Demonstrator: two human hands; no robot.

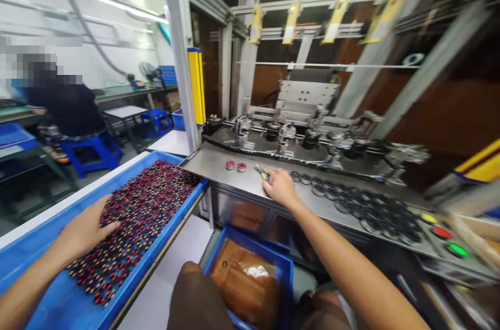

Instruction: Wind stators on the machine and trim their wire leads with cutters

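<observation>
My left hand (88, 226) reaches over the blue tray (50, 299) at the left, its thumb and fingers apart, close to a packed layer of small round parts (144, 205) in red, black and copper that look like wound motor stators. Fingertips partly fade against them. On the metal ledge, my right hand (282, 188) is closed around a small hand tool with yellow-green handles (264, 175), which looks like cutters; its tip points left. Two red-topped round parts, a left one (230, 165) and a right one (241, 167), sit on the ledge left of the tool.
Several black rings (351, 200) cover the ledge to the right, up to yellow, red and green buttons (457, 250). Behind stands a machine with clamps (287, 132). A blue bin (287, 267) with brown packaging is below. Another person (64, 106) sits at the far left.
</observation>
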